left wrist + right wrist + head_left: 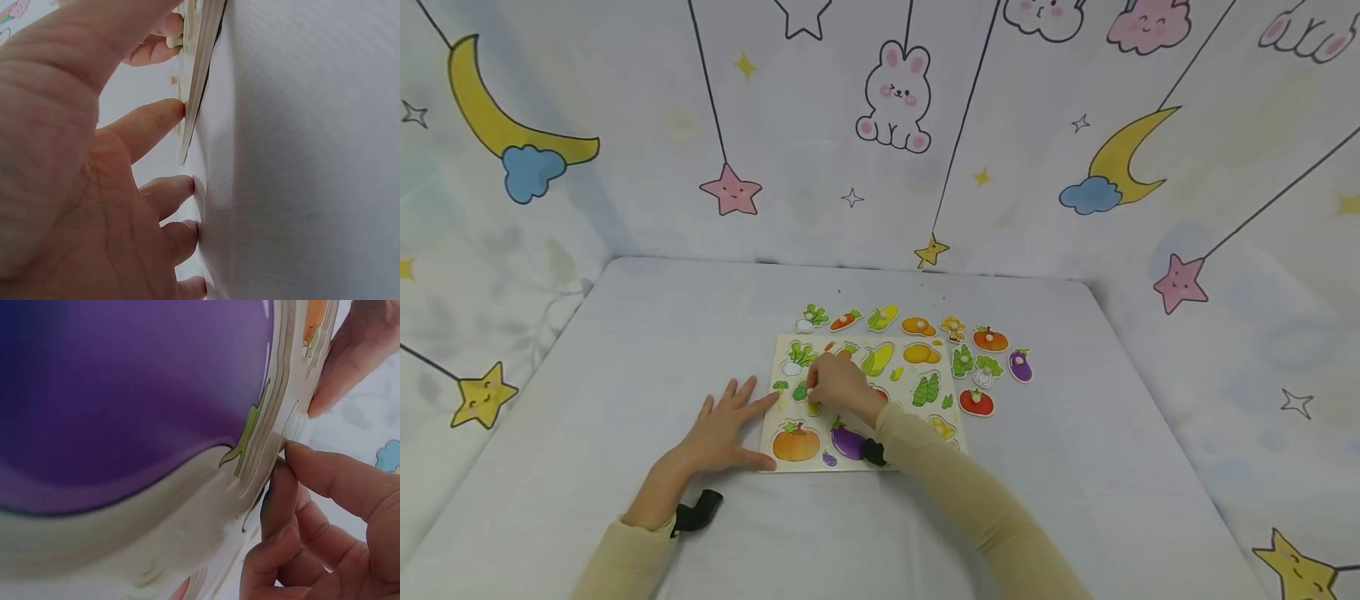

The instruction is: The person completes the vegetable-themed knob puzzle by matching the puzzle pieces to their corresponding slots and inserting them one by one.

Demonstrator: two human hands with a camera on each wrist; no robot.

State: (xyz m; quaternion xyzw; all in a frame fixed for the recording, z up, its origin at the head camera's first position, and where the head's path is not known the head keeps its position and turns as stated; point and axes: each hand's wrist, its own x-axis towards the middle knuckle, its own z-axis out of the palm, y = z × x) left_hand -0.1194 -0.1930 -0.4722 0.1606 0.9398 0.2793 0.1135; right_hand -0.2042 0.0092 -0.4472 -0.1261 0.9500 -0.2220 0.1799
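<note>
A pale wooden vegetable puzzle board (782, 343) lies on the white-covered table. My left hand (722, 429) is spread at its left side; in the left wrist view one finger (159, 119) touches the board's edge and others rest on the cloth. Over the board's left half, my right hand (842, 387) pinches a green broccoli puzzle piece (813, 408). The pale knob (174, 42) between its fingers shows in the left wrist view. Those fingers partly hide the piece. The board's eggplant picture (125, 394) fills much of the right wrist view.
Several knobbed pieces lie behind and right of the board, among them a turnip (811, 318), carrot (846, 320), corn (882, 317), pumpkin (992, 340), eggplant (1020, 365) and tomato (976, 403). A patterned curtain (805, 150) rises behind the table.
</note>
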